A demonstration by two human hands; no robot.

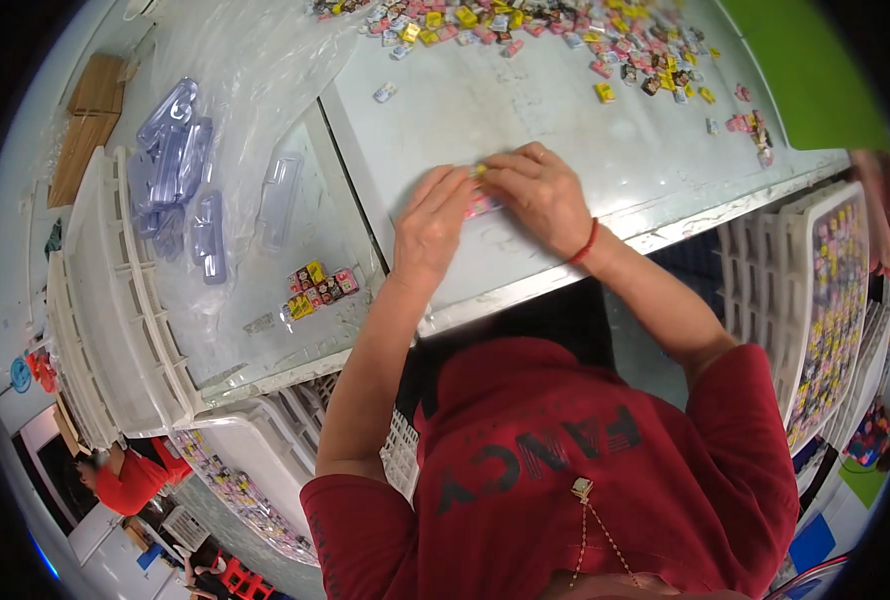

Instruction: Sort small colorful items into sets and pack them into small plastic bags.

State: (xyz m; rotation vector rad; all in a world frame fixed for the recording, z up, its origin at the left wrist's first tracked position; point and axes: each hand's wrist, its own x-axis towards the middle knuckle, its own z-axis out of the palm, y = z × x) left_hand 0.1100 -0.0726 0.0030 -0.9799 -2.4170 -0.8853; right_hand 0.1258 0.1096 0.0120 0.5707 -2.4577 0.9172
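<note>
My left hand [430, 225] and my right hand [547, 195] meet over the near part of the white table. The right fingers pinch a small yellow piece [481, 170]. The left fingers are pressed together against the left end of a short row of small pink pieces [480, 206] on the tabletop. Fingers cover part of that row, so its far side is hidden. To the left, a cluster of small yellow, pink and dark pieces [320, 288] sits on the adjoining table.
A large heap of small coloured pieces [655, 50] spreads along the far side. Clear plastic trays [173, 165] lie on plastic sheeting at left. White crates [800, 300] filled with small pieces stand at right. Another person in red [135, 478] is at lower left.
</note>
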